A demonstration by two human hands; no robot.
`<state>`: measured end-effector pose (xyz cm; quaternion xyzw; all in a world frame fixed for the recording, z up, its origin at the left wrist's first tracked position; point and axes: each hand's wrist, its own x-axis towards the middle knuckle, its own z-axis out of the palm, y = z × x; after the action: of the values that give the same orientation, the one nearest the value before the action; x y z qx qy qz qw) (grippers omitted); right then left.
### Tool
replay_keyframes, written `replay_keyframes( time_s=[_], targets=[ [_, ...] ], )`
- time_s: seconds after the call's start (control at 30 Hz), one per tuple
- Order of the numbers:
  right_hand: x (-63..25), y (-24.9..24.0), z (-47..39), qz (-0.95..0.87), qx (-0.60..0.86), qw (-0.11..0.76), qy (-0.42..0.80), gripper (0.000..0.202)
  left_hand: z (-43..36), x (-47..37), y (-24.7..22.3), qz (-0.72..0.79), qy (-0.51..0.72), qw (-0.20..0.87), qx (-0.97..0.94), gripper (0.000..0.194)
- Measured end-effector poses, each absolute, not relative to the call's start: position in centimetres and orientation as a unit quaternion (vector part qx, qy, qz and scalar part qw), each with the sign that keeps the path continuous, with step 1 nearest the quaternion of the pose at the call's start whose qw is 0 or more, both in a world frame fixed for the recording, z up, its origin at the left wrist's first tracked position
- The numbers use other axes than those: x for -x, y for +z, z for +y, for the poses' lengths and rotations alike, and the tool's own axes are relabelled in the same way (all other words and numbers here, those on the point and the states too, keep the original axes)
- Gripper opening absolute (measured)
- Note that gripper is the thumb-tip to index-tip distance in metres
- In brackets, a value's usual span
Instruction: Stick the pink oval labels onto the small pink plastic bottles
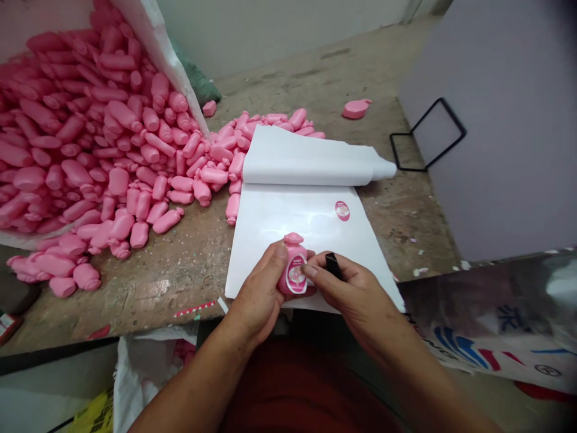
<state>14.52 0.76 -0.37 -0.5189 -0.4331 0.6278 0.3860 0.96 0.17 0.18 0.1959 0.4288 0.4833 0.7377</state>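
Observation:
Upright in my left hand [264, 285] is a small pink plastic bottle [288, 248]; the thumb lies along its left side and the fingers wrap behind. An oval pink-and-white label [296, 275] covers its front. My right hand [345, 279] is closed at the bottle's right side, its thumb tip pressed on the label's edge. Around its index finger sits a black band [332, 264]. Beneath both hands lies a stack of white label sheets [288, 210], its upper sheets folded back. A single oval label [342, 210] shows on the exposed sheet.
A heap of pink bottles [121, 114] spills from a large white sack [175, 54] on the left. One bottle [356, 109] lies apart at the back. A black wire stand [426, 135] touches a grey panel [505, 132] on the right. The worn table's front edge runs below.

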Motion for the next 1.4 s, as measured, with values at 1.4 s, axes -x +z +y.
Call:
replay_keyframes(
  time_s=[1.4],
  targets=[
    [-15.9,-0.4,0.3,-0.569,0.507,0.398,0.512,0.020,0.5,-1.0,-0.1,0.394,0.471,0.778,-0.129,0.037]
  ],
)
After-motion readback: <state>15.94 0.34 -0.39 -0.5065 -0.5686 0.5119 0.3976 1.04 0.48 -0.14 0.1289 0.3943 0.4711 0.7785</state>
